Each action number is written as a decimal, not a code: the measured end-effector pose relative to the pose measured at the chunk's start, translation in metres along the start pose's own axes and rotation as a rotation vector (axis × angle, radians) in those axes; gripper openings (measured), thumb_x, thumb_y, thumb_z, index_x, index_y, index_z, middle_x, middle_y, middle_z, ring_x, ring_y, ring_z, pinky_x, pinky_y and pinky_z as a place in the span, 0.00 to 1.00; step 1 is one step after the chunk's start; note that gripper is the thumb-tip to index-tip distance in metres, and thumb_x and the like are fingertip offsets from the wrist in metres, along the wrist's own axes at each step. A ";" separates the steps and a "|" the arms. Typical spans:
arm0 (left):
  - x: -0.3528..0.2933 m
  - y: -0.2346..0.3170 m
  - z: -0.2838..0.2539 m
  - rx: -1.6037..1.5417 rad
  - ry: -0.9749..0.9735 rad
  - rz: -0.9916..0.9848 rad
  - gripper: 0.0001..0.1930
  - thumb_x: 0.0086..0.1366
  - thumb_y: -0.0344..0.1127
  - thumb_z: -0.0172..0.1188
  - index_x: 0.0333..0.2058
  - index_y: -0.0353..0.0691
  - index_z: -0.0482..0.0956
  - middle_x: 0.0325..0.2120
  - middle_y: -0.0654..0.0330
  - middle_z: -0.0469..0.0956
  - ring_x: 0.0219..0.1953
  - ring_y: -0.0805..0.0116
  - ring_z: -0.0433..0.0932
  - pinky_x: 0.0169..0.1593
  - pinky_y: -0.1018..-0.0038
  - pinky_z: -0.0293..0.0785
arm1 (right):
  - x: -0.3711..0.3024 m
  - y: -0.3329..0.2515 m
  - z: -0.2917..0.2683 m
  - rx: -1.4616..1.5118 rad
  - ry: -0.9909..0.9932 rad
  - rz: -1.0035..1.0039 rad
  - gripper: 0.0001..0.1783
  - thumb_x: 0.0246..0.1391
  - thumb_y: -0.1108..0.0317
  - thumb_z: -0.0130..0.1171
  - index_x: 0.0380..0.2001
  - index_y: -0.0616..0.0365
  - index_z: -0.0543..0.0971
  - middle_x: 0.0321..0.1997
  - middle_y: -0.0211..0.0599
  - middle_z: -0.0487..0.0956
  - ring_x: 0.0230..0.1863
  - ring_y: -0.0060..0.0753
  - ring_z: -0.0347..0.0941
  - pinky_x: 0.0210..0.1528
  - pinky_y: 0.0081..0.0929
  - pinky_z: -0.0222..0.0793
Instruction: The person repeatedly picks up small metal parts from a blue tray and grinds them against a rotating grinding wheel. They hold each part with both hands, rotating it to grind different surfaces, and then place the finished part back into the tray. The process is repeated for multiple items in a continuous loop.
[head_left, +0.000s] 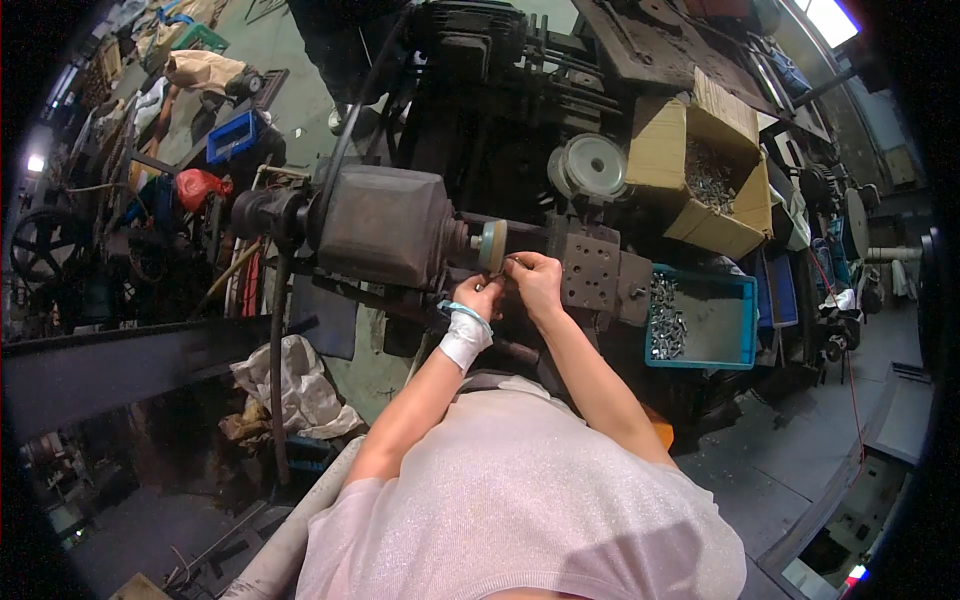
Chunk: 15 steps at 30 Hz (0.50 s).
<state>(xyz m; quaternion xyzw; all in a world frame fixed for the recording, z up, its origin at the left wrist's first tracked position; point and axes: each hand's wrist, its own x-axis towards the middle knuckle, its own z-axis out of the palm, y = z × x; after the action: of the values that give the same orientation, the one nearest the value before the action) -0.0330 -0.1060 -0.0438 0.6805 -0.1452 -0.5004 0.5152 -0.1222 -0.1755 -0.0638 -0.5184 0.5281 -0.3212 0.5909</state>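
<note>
Cluttered workshop, hands [510, 285] at grinding wheel [492, 246]

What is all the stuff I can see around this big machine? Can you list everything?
Motor: one, dark grey, left of the hands.
Grinding wheel: one, pale blue-grey, on the motor's shaft, by the fingertips.
Metal block: one, grey with holes, right of the hands.
Tray: one, teal, to the right, holding small silver metal parts.
Cardboard box: one, tan, open, above the tray, with metal bits inside.
Pulley: one, silvery, round, above the block.
Rags: a heap, off-white, lower left.
Red bag: one, far left.
Left hand: one, white wrist wrap, at the wheel.
Right hand: one, bare, pinching something small at the wheel.
</note>
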 end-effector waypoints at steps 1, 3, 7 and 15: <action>-0.001 0.002 -0.001 -0.003 -0.010 0.001 0.10 0.52 0.33 0.58 0.24 0.30 0.75 0.19 0.61 0.75 0.21 0.76 0.69 0.26 0.81 0.64 | -0.002 -0.004 0.000 -0.008 -0.001 -0.012 0.08 0.42 0.73 0.57 0.27 0.67 0.78 0.21 0.33 0.77 0.22 0.18 0.69 0.25 0.18 0.64; -0.005 0.004 -0.005 -0.050 -0.068 -0.008 0.09 0.53 0.34 0.57 0.24 0.31 0.76 0.19 0.62 0.75 0.21 0.77 0.69 0.26 0.81 0.64 | -0.012 -0.022 -0.002 0.105 -0.042 0.064 0.07 0.43 0.74 0.57 0.28 0.65 0.77 0.20 0.30 0.75 0.20 0.15 0.67 0.21 0.13 0.61; -0.013 0.001 -0.022 -0.179 -0.256 -0.019 0.14 0.58 0.44 0.53 0.30 0.36 0.74 0.19 0.64 0.72 0.19 0.78 0.67 0.20 0.80 0.63 | -0.026 -0.029 -0.012 0.316 -0.136 0.041 0.07 0.46 0.72 0.57 0.31 0.62 0.77 0.18 0.25 0.73 0.16 0.12 0.64 0.17 0.09 0.55; -0.004 -0.011 -0.030 -0.558 -0.479 -0.362 0.11 0.58 0.44 0.54 0.30 0.42 0.71 0.21 0.66 0.71 0.22 0.76 0.67 0.20 0.80 0.61 | -0.032 -0.024 -0.016 0.363 -0.199 0.058 0.07 0.47 0.71 0.57 0.31 0.62 0.77 0.19 0.25 0.73 0.16 0.11 0.64 0.17 0.08 0.55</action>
<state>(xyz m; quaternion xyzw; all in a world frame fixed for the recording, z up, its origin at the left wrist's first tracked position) -0.0128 -0.0820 -0.0520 0.3933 0.0023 -0.7474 0.5355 -0.1409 -0.1560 -0.0297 -0.4175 0.4153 -0.3412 0.7327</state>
